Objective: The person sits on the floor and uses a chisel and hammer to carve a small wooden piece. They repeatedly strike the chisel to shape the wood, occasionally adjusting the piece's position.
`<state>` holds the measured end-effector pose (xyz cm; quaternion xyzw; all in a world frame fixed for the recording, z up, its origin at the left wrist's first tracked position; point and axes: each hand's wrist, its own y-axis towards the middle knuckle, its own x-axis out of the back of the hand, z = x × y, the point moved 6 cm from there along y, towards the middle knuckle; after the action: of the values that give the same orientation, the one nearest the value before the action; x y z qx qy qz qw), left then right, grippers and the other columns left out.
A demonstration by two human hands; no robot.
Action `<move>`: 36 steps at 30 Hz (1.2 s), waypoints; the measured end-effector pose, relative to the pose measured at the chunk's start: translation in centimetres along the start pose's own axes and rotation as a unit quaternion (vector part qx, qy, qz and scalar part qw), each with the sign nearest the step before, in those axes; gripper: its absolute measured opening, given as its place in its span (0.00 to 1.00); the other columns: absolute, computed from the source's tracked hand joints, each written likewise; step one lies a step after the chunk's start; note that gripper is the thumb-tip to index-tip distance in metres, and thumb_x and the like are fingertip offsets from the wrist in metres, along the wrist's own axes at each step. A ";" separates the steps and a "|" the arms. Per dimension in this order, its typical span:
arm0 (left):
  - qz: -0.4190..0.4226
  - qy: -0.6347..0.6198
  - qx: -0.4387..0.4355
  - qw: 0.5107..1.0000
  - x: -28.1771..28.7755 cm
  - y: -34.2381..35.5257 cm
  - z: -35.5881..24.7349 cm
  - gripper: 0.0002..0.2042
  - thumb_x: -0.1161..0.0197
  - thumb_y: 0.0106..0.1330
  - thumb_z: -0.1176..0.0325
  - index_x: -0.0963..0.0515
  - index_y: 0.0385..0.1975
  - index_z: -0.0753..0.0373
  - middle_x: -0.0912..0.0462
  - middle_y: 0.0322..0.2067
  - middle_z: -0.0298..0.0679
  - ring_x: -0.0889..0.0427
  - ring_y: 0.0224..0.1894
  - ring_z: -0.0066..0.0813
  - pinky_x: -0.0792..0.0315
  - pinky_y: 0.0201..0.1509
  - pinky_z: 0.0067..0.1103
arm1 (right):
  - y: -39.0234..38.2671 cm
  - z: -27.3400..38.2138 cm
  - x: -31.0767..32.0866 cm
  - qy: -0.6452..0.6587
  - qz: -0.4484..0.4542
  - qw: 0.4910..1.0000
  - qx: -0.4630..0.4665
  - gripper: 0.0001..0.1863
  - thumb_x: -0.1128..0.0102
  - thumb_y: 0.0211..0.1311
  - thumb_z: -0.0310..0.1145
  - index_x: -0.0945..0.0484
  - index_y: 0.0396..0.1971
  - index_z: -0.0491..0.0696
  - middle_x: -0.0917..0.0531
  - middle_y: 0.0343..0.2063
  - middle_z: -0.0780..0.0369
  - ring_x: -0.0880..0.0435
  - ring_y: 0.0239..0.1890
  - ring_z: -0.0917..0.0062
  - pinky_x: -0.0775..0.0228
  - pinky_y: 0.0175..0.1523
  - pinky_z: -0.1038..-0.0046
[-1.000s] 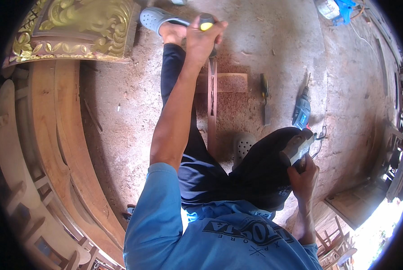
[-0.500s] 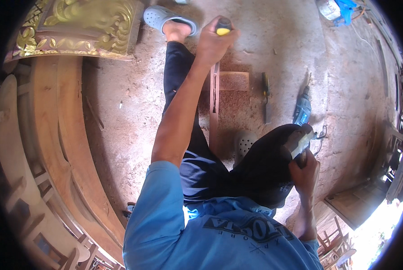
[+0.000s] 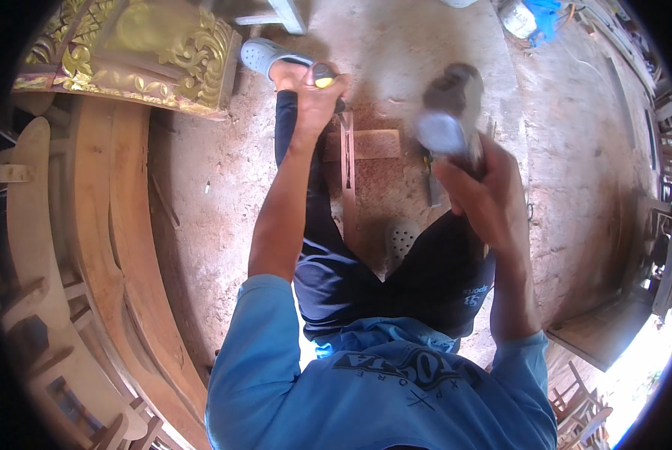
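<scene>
My left hand (image 3: 317, 101) is closed on the yellow-and-black handle of a chisel (image 3: 322, 76). Its tip is at a long, narrow, slotted wooden piece (image 3: 348, 180), which lies across a short board (image 3: 381, 144) on the floor between my legs. My right hand (image 3: 484, 187) grips a hammer (image 3: 441, 129) with a metal head, raised to the right of the chisel and blurred by motion. A second chisel (image 3: 433, 191) lies on the floor, mostly behind my right hand and the hammer.
A gold carved panel (image 3: 141, 56) is at top left, beside long shaped planks (image 3: 103, 225) and curved furniture parts (image 3: 40, 225). A bucket with blue plastic (image 3: 523, 22) stands at top right. Pale wooden pieces (image 3: 283, 15) lie beyond my foot; stacked wood lines the right edge.
My right hand has lifted the hammer from beside my right knee up and forward. My left hand with the chisel has shifted slightly down and left in view.
</scene>
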<state>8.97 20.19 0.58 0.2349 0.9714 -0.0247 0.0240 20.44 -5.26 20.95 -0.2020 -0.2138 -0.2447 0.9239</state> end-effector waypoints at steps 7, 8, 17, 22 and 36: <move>0.026 -0.041 -0.105 0.993 -0.8 -2.2 -0.9 0.07 0.32 0.63 0.78 0.25 0.33 0.60 0.22 0.22 0.28 0.24 0.24 0.14 0.31 0.27 0.14 | 1.2 6.6 0.1 0.040 -0.028 0.984 0.170 0.12 0.34 0.59 0.30 0.19 0.41 0.42 0.22 0.22 0.68 0.26 0.21 0.86 0.33 0.27 0.80; 0.039 -0.059 -0.097 0.993 -1.4 -2.7 -0.8 0.08 0.32 0.63 0.78 0.25 0.33 0.60 0.22 0.23 0.27 0.24 0.24 0.14 0.31 0.27 0.14 | 1.1 7.5 0.0 0.055 -0.014 0.982 0.182 0.12 0.34 0.59 0.30 0.19 0.41 0.42 0.21 0.23 0.68 0.25 0.21 0.87 0.32 0.28 0.80; 0.046 0.020 -0.157 0.986 -2.3 -4.3 0.4 0.06 0.32 0.64 0.77 0.21 0.38 0.63 0.19 0.32 0.28 0.22 0.34 0.13 0.27 0.37 0.15 | 0.8 8.4 -1.1 0.069 -0.133 0.907 0.393 0.15 0.30 0.49 0.33 0.24 0.35 0.45 0.19 0.22 0.51 0.16 0.27 0.51 0.23 0.32 0.64; 0.040 0.080 -0.238 0.967 -1.5 -6.1 -1.1 0.09 0.32 0.64 0.77 0.19 0.43 0.65 0.17 0.36 0.29 0.21 0.38 0.14 0.25 0.42 0.17 | 7.8 -0.2 -9.3 -0.302 0.036 0.948 0.091 0.18 0.34 0.58 0.41 0.22 0.40 0.42 0.14 0.29 0.47 0.13 0.34 0.49 0.21 0.38 0.54; 0.152 0.012 -0.054 0.987 -3.5 -2.7 -1.3 0.10 0.26 0.62 0.70 0.25 0.28 0.57 0.31 0.24 0.20 0.34 0.29 0.08 0.40 0.31 0.13 | 0.5 15.8 5.8 0.185 -0.102 0.910 0.356 0.03 0.38 0.63 0.28 0.20 0.30 0.46 0.23 0.18 0.66 0.28 0.20 0.85 0.35 0.29 0.77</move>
<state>10.78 16.23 2.16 0.3786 0.9245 0.0342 0.0288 20.59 0.55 36.76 0.2124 -0.1314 -0.2779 0.9276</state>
